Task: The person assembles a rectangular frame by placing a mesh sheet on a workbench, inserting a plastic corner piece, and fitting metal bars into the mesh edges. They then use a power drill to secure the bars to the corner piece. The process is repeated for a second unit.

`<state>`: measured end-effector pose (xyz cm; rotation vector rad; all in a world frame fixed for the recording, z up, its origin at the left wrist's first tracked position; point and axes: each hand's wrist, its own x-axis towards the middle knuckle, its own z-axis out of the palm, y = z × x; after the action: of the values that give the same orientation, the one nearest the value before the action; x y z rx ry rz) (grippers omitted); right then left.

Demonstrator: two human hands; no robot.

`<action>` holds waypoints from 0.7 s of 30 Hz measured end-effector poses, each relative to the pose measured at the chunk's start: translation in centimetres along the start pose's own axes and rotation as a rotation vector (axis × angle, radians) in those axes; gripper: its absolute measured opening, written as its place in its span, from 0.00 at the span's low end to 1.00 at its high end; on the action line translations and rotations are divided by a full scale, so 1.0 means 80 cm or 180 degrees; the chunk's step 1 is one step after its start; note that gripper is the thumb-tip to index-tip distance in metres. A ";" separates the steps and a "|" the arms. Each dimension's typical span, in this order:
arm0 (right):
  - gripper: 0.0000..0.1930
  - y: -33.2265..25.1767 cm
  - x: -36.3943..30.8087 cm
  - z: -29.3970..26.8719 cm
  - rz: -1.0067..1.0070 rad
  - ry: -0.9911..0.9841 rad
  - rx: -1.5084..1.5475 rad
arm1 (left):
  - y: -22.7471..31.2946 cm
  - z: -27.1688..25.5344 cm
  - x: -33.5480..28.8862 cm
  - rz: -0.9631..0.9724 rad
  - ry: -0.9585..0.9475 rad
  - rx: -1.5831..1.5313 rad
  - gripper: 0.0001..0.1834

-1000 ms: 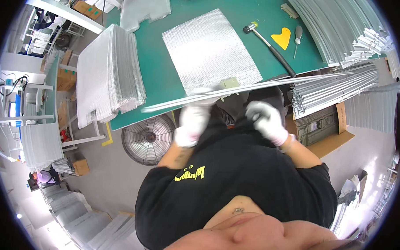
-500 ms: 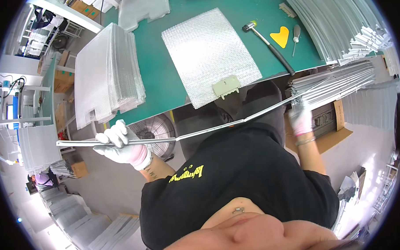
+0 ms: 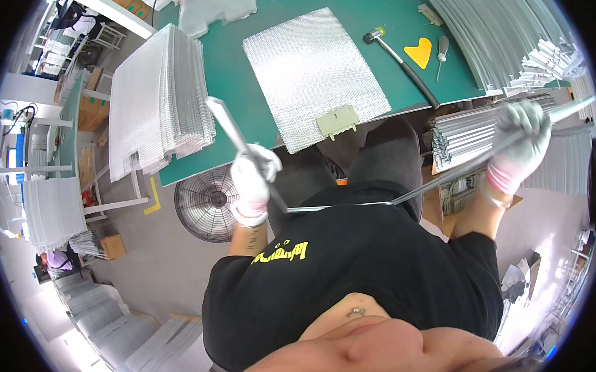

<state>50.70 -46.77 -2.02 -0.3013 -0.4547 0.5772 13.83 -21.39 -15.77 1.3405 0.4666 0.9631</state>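
A mesh sheet [image 3: 315, 75] overhangs the near edge of the bench [image 3: 223, 59], beside a hammer [image 3: 402, 68]; bare green separates it from a left-edge stack [image 3: 143, 102]. Before that near edge, the left hand [image 3: 252, 174] and right hand [image 3: 522, 131] curl closed round a bent metal strip [image 3: 416, 190].

Best free lane: bare green worktop [image 3: 228, 72] betw. L stack of mesh sheets [image 3: 153, 102] & flat mesh sheet [image 3: 315, 68], running near-far. Near mouth crossed in view by raised end of bent metal strip [image 3: 225, 120]; ht. above surface can't be told. Strip spans L hand [image 3: 251, 184] to R hand [image 3: 523, 138], barring way over lap [image 3: 388, 153]. 2nd lane, narrow, slanting: betw. mesh sheet's R edge & hammer [image 3: 407, 70]. Flat yellow piece [image 3: 419, 54] + screwdriver [image 3: 443, 47] obstruct just R. Far R walled off by strip stack [image 3: 500, 39]; near R, strip bundle [image 3: 462, 136]. Near L: fan [image 3: 208, 212].
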 end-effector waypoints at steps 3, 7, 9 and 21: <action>0.12 0.120 0.036 0.037 0.0065 0.0763 -0.1545 | -0.021 0.032 -0.023 -0.0380 0.0107 -0.0264 0.29; 0.12 0.243 0.085 -0.058 0.1576 0.0101 -0.0813 | -0.042 0.033 -0.043 -0.0742 0.0373 -0.0084 0.28; 0.15 0.282 0.087 -0.083 0.1354 0.0455 -0.1784 | -0.039 0.038 -0.031 0.0486 0.0538 0.2820 0.33; 0.19 0.281 0.069 -0.151 0.1006 -0.0396 -0.5080 | -0.029 0.055 0.191 -0.1206 -0.0190 0.4742 0.41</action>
<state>50.50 -27.36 -19.49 -1.8900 -0.9349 0.4232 26.42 -11.71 -13.49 2.4174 1.4863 0.1107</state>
